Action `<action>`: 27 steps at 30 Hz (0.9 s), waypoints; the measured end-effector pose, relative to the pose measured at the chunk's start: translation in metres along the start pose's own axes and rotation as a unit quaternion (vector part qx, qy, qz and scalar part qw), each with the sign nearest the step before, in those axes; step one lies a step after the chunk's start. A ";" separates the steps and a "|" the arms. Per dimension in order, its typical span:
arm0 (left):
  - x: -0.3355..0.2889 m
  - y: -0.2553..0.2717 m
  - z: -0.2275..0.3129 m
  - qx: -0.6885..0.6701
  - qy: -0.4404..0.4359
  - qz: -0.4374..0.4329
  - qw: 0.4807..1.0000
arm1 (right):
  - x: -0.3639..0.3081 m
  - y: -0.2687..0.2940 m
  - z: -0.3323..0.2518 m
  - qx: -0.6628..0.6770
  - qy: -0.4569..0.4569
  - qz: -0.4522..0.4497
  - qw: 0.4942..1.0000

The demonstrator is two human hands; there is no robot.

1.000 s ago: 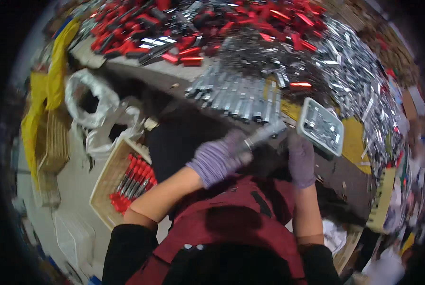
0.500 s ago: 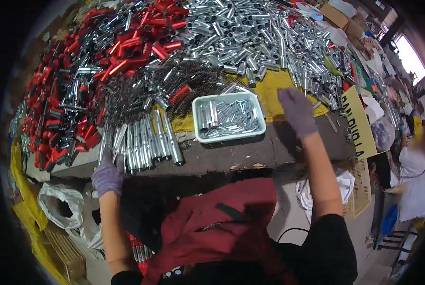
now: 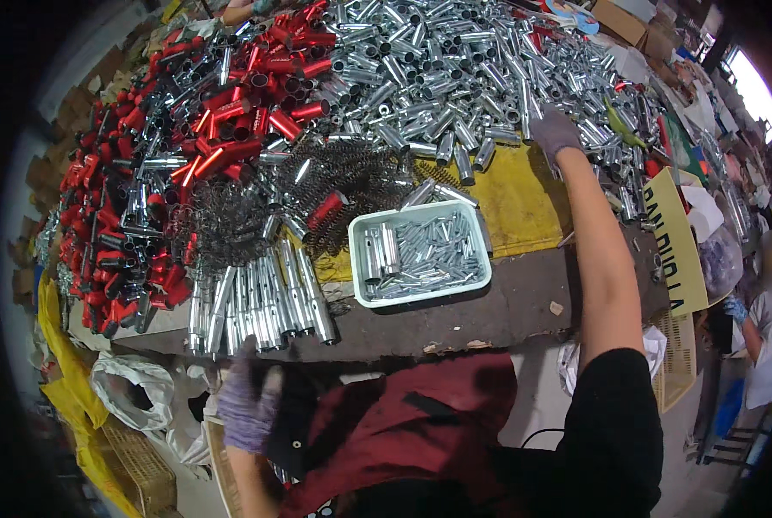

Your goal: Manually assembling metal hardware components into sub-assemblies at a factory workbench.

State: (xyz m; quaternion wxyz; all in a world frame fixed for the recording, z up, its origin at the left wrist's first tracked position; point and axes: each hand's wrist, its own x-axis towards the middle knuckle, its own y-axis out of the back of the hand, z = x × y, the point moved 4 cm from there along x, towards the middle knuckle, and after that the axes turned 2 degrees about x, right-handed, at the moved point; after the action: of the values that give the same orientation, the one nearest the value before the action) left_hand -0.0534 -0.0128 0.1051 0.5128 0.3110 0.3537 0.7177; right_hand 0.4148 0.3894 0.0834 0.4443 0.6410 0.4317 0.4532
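My left hand [image 3: 249,401], in a purple-grey knit glove, is in front of the bench edge, close to my apron. Its thumb and fingers stand apart, slightly blurred, with nothing visible between them. Just beyond it lies a row of slim silver metal tubes [image 3: 269,298], side by side. My right hand [image 3: 556,131], gloved too, reaches out to the near right part of a heap of silver tube pieces [image 3: 437,73]. Its fingertips are among the pieces, and what they touch is hidden. Between the hands stands a pale green tray [image 3: 423,300] of small silver pins and a few wider tubes.
Red tube parts [image 3: 248,112] are heaped at the left, beside a tangle of dark coil springs [image 3: 351,173]. A yellow cloth [image 3: 515,203] lies under the heap's near side. A yellow sign board [image 3: 677,237] stands at the right, with another person [image 3: 770,345] beyond it.
My left hand has come away from the left end of the tube row, back toward my body. My right hand has moved forward from over the yellow cloth to the silver heap.
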 end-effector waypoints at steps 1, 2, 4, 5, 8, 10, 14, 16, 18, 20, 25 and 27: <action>-0.002 -0.009 0.008 0.000 -0.054 -0.031 0.998 | -0.013 0.008 -0.013 0.001 0.008 -0.005 1.000; -0.003 -0.015 0.017 -0.009 -0.076 -0.036 0.996 | -0.040 0.028 -0.033 0.155 -0.001 -0.061 0.986; 0.006 -0.031 0.045 -0.038 -0.117 -0.086 0.989 | -0.078 0.042 -0.036 0.297 -0.022 -0.109 0.948; 0.011 -0.039 0.052 -0.043 -0.120 -0.089 0.988 | -0.089 0.040 -0.035 0.353 0.001 -0.113 0.929; 0.012 -0.058 0.083 -0.055 -0.221 -0.158 0.961 | -0.145 0.040 -0.036 0.199 0.318 0.034 0.926; 0.012 -0.060 0.105 -0.159 -0.230 -0.158 0.947 | -0.205 0.055 -0.064 0.098 0.448 0.051 0.887; 0.005 -0.071 0.133 -0.333 -0.233 -0.081 0.910 | -0.309 0.060 -0.097 0.415 0.312 -0.319 0.793; 0.000 -0.077 0.133 -0.282 -0.271 -0.080 0.917 | -0.333 0.067 -0.115 0.429 0.403 -0.325 0.740; -0.007 -0.078 0.130 -0.217 -0.317 -0.070 0.921 | -0.340 0.079 -0.126 0.428 0.328 -0.397 0.743; -0.011 -0.082 0.118 -0.210 -0.318 -0.074 0.922 | -0.348 0.075 -0.129 0.418 0.249 -0.466 0.739; -0.013 -0.087 0.085 -0.177 -0.321 -0.042 0.930 | -0.337 0.053 -0.142 0.339 0.342 -0.359 0.800; -0.023 -0.091 0.065 -0.285 -0.192 -0.093 0.935 | -0.316 0.059 -0.158 0.236 0.338 -0.280 0.867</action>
State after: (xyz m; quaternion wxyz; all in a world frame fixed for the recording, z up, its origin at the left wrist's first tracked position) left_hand 0.0525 -0.0024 0.0638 0.7023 0.2496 0.0569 0.6642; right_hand 0.2033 0.1021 0.1085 0.2150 0.3865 0.8108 0.3834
